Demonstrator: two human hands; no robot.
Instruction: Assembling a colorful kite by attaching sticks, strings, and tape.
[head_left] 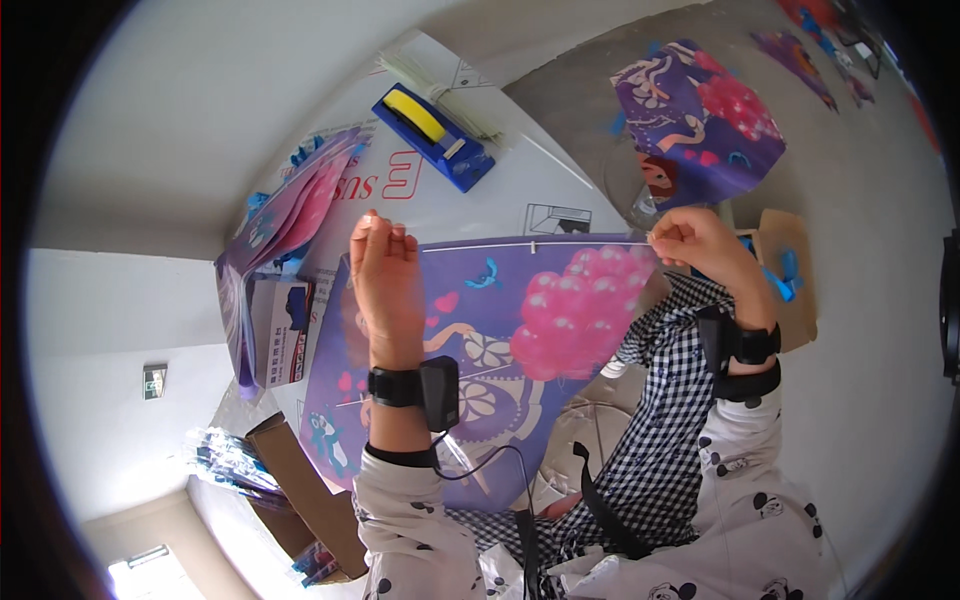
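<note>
- Sheet, purple, centre of frame; white rod along its upper edge;
- Right hand, right of centre; grip pinching the rod's right end;
- Left hand, left of centre; fingers curled, cannot tell whether its grip holds the rod;
- Rod best held straight along the edge, sheet smooth;
- Dispenser, upper middle.
</note>
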